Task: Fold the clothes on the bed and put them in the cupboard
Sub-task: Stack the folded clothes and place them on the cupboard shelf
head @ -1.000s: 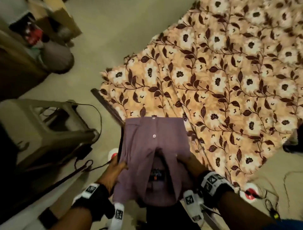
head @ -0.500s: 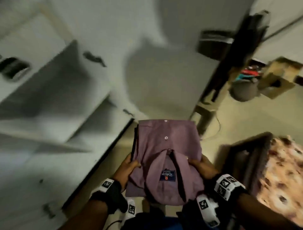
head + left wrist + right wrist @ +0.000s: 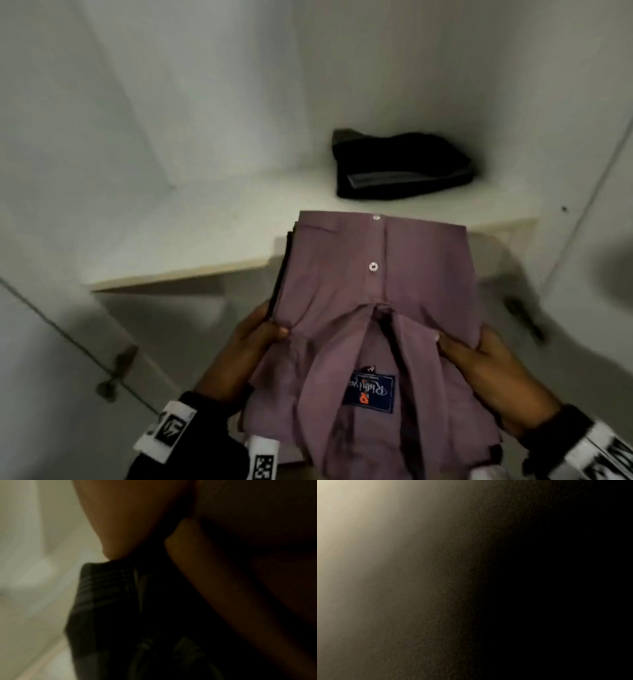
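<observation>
Folded purple shirt (image 3: 373, 308), carried level just before the cupboard shelf (image 3: 212, 240) front edge; left hand (image 3: 253, 339) & right hand (image 3: 479, 356) each clamped on a side. Dark folded garment (image 3: 400, 164) already near shelf's rear-right corner. Left: set shirt down; bed not visible.
</observation>
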`<state>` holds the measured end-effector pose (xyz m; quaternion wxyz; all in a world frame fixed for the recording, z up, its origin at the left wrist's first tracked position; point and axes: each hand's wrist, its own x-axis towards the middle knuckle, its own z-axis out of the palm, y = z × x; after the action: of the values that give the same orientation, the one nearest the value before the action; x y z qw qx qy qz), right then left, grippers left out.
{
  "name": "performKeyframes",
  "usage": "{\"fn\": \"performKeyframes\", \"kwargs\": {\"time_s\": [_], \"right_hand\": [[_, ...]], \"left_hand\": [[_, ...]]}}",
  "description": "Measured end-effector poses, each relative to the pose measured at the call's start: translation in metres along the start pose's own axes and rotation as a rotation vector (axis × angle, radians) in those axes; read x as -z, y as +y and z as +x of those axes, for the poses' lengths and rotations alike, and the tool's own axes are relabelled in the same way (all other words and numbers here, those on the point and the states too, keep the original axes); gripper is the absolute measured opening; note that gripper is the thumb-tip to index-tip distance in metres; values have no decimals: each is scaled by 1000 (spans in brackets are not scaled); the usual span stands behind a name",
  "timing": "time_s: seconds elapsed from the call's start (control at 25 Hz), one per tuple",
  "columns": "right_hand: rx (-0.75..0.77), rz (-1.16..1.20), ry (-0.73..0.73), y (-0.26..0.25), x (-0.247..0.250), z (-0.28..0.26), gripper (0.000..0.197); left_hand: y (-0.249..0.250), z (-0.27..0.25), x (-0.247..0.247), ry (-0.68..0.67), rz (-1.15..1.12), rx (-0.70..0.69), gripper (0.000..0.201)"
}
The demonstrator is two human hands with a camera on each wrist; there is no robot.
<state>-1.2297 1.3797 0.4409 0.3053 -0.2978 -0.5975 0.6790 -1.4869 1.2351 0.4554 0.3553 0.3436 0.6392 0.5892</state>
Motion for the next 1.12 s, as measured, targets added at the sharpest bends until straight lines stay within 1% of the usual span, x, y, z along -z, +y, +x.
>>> {"fn": "performKeyframes", "kwargs": {"time_s": [0.08,0.12,0.2,0.24,0.28,0.32,0.4,0.44,0.56,0.64,0.72,0.76,0.8,0.84,0.88,0.92,0.96,1.0,1.04,1.08,1.12], "right_hand": [[102,-21,-113,-50,-25,46,95],[158,-27,-161,-73,-38,71,91],[246,-29,-206,-110,-66,124,71],[274,-44,-216,-128,-83,154,60],[295,-66,-224,-144,-100,186,53],[316,-87,-225,-158,-119,218,52],[321,-157,-210,-178,-154,283,59],[313,-186,-201,-186,-169,316,62],[237,-290,-170,-200,-207,395,71],[208,-357,-154,-199,-226,441,70],[163,-390,-133,-185,-239,484,64],[159,-396,-122,-171,-246,501,62],[156,-401,-103,-156,-250,509,63],[126,-420,-70,-134,-255,521,71],[73,-456,-40,-113,-257,532,79],[15,-492,-37,-91,-257,543,80],[-39,-506,-66,-70,-253,555,80],[-79,-507,-100,-52,-250,566,90],[-101,-520,-121,-45,-250,569,104],[-95,-528,-117,-47,-252,564,109],[-91,-559,-90,-56,-255,552,99]], "left_hand": [[51,18,33,80,33,-152,43],[70,34,54,109,54,-203,49],[108,65,86,167,113,-261,64],[124,82,104,201,138,-287,66],[138,100,123,216,153,-317,65],[150,118,142,221,164,-333,63],[171,159,179,232,151,-322,63],[179,183,198,236,157,-312,58],[194,245,239,208,192,-268,30],[187,291,264,187,141,-214,24],[171,335,287,191,119,-167,28],[159,355,299,208,109,-154,32],[145,368,306,255,133,-148,32],[122,384,317,316,159,-120,29],[101,396,325,374,197,-59,28],[81,405,330,379,233,39,31],[65,411,333,353,288,136,36],[54,415,335,319,342,180,42],[52,417,336,305,382,186,43],[52,418,338,324,383,169,40],[55,416,337,343,381,156,35]]}}
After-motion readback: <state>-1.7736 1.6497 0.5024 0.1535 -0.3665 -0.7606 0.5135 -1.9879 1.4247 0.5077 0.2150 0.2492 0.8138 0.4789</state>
